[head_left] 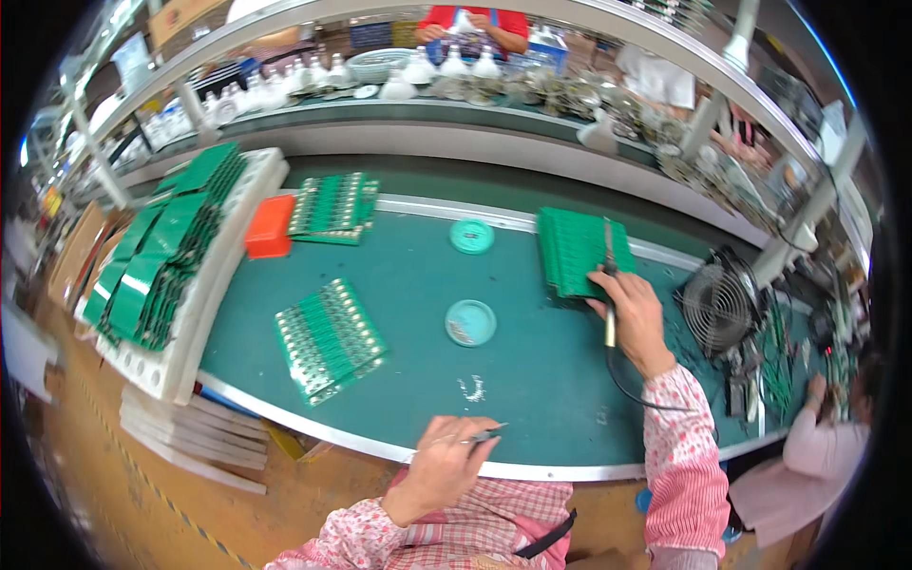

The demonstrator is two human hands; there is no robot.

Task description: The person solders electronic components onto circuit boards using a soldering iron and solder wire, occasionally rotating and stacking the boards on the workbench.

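Observation:
My right hand (635, 309) is closed around a soldering iron (610, 330), its tip pointing away from me over a stack of green circuit boards (570, 252). From the back end of the iron, a dark cable runs off to the right. My left hand (443, 470) is at the table's front edge, fingers pinched on what look like tweezers (487, 434). Between the hands lie small white bits (472, 389) on the green mat. Beyond them sits a round dish (470, 324) with tiny pieces inside, and behind that a turquoise lid or dish (471, 237).
Circuit board panels (331, 340) lie left of centre, with more (334, 207) behind, beside an orange box (271, 228). A white foam tray (249, 204) carries stacked boards at far left. A black fan (717, 304) stands right. Bulbs line the shelf; co-workers sit opposite and right.

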